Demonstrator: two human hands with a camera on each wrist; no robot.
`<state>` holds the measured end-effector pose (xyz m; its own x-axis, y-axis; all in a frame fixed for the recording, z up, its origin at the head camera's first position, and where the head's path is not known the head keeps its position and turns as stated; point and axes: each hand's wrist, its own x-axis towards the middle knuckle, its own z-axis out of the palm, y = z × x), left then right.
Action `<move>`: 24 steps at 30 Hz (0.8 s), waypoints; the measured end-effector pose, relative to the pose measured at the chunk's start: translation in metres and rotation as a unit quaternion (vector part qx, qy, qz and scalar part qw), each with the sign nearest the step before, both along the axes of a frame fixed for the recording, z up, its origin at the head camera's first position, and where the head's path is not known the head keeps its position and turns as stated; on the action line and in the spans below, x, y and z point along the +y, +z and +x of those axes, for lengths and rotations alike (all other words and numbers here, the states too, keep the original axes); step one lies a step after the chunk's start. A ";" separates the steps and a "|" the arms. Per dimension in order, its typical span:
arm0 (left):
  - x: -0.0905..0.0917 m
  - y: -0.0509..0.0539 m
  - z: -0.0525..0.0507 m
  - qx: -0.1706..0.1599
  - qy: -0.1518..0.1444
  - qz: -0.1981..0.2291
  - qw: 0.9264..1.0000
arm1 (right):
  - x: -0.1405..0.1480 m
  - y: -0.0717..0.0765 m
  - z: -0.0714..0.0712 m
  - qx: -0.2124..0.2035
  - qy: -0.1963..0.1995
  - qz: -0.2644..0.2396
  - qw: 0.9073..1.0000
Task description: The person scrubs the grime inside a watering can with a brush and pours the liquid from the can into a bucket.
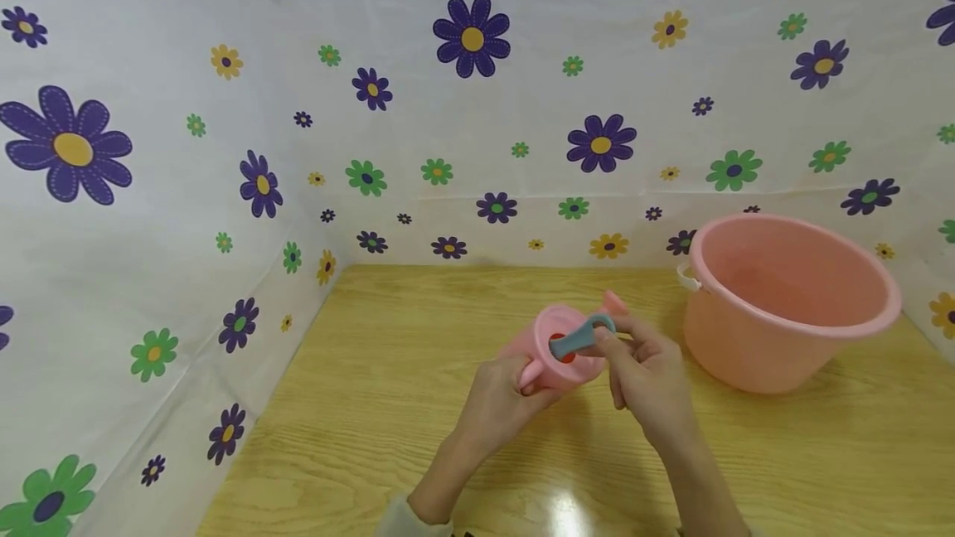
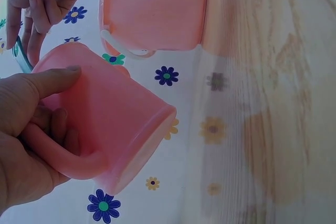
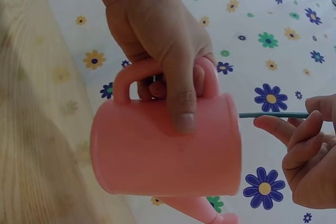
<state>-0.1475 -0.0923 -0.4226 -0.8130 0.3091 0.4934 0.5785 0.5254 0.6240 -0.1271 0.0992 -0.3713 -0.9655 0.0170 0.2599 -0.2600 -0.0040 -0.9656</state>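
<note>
"Handiwork up close: what do we see held?"

"We see the left hand (image 1: pixel 488 404) curled round the loop handle (image 2: pixel 71 164) of a pink plastic watering can (image 2: pixel 115 103), thumb against its side, while the right hand (image 1: pixel 652 371) pinches the ring end of a slim blue-grey tool (image 1: pixel 573 344)."

"And where is the can?"

"Tilted between the hands, over the wood-grain tabletop (image 1: pixel 373 396). The tool's far end sits inside its mouth, near a round red object (image 1: pixel 569 357); we cannot tell whether the two touch."

"How do we judge its handling?"

"Light, stiff-walled, smooth enough to slip, hardly fragile. We would keep to the loop, thumb steadying the wall, and take the tool by its ring."

"Beyond?"

"A large pink plastic bucket (image 1: pixel 739 355) at right, then a white sheet (image 1: pixel 418 48) printed with flowers."
</note>
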 end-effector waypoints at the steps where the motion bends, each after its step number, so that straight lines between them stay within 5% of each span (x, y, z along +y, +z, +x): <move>1: 0.000 0.000 0.000 0.002 0.000 -0.001 1.000 | -0.001 -0.001 0.000 -0.001 0.004 0.003 1.000; 10: -0.002 0.000 0.002 0.001 0.015 0.002 1.000 | -0.012 -0.012 -0.003 -0.014 0.026 0.042 0.999; 24: -0.002 0.001 0.000 0.012 0.026 -0.001 1.000 | -0.005 -0.004 -0.001 -0.016 -0.061 0.003 0.998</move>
